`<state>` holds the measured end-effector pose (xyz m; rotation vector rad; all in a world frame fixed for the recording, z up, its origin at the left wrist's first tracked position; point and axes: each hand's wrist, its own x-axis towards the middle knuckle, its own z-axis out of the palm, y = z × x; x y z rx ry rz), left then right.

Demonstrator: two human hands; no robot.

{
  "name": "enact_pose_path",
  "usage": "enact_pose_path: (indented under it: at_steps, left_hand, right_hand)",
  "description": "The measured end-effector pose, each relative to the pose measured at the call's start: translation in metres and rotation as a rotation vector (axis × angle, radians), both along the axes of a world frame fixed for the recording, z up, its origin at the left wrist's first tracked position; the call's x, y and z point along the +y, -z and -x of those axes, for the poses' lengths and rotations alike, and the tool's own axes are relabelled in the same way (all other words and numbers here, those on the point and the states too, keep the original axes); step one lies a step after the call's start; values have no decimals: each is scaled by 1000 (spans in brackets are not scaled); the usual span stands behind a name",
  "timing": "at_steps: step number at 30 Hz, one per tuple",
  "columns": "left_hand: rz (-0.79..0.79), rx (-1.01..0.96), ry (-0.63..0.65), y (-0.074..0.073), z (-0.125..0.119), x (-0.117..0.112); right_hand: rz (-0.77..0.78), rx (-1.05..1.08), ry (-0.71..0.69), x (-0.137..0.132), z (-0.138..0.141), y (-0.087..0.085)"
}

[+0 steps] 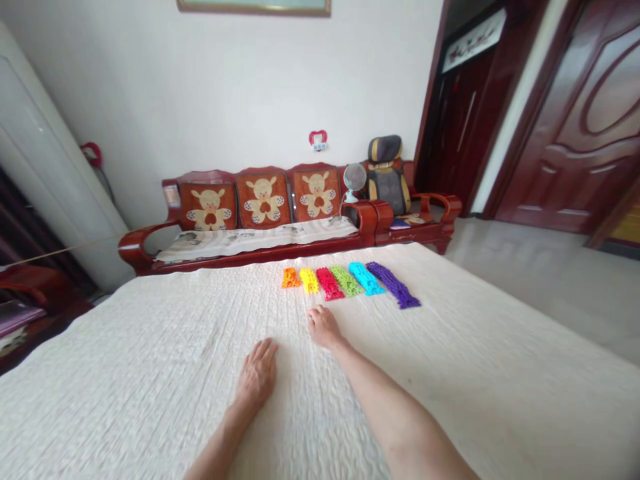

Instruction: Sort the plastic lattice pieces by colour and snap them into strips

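My left hand [257, 373] lies flat on the pale quilted cover [150, 353], its fingers stretched forward and nothing under it that I can see. Further forward and to the right, my right hand [324, 327] has its fingers curled in; whatever they hold, if anything, is hidden. Just beyond it lies a row of lacy plastic-looking pieces, growing longer to the right: orange [290, 277], yellow [309, 281], red [330, 284], green [346, 281], light blue [367, 278] and purple [393, 285]. Neither hand touches the row.
Behind the covered surface stands a red wooden sofa [270, 251] with bear-patterned cushions [263, 199]. A small fan [355, 178] and a massage seat pad [387, 177] are at its right. Dark red doors [575, 120] stand at the far right.
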<state>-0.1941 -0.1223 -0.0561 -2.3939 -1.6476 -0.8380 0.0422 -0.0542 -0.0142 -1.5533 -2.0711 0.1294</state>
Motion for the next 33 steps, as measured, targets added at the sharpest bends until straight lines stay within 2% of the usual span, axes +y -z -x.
enact_pose_path:
  at_steps: [3,11,20,23,30,33]
  left_hand:
    - [-43,23,-32,-1,-5,-8]
    - [-97,-18,57,-5,-3,-2]
    - [-68,-23,36,-1,-4,-8]
    - [-44,-22,20,-4,-6,-14]
    - [68,-1,-14,-26,-13,-29]
    - [67,-3,-1,-29,-13,-29]
  right_hand:
    - [45,-47,-19,-20,2,-2]
    - [181,-128,-23,-58,0,-15]
    - [85,-150,21,-123,-12,-10]
    - [84,-157,42,-133,-11,-7]
    - [105,-147,83,-147,-11,-8]
    - [68,-133,85,-150,-11,-9]
